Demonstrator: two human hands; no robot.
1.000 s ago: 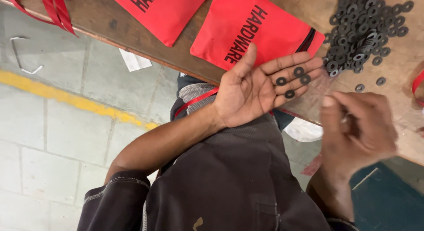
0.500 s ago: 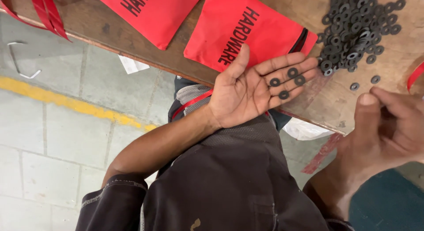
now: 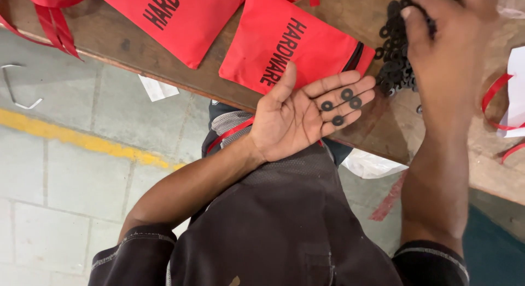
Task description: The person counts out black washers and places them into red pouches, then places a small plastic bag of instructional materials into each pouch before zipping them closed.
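The left hand (image 3: 298, 113) lies palm up at the centre of the frame, just at the near edge of the wooden tabletop (image 3: 383, 130), its fingers (image 3: 342, 83) stretched out flat and slightly apart. Four black washers (image 3: 340, 105) rest on those fingers, near the tips. The right hand (image 3: 445, 50) is at the upper right of the frame, over the pile of black washers (image 3: 394, 61) on the tabletop; it is blurred, and whether its fingers are together on anything cannot be told. Two red pouches lie on the tabletop: one red pouch (image 3: 292, 45) just above the left hand's thumb, the other red pouch (image 3: 175, 18) at the upper middle left. Red ribbons (image 3: 49, 12) hang over the tabletop's edge at upper left. Below that edge, the left half of the frame is open tiled floor (image 3: 65, 171) with a yellow line (image 3: 82, 141).
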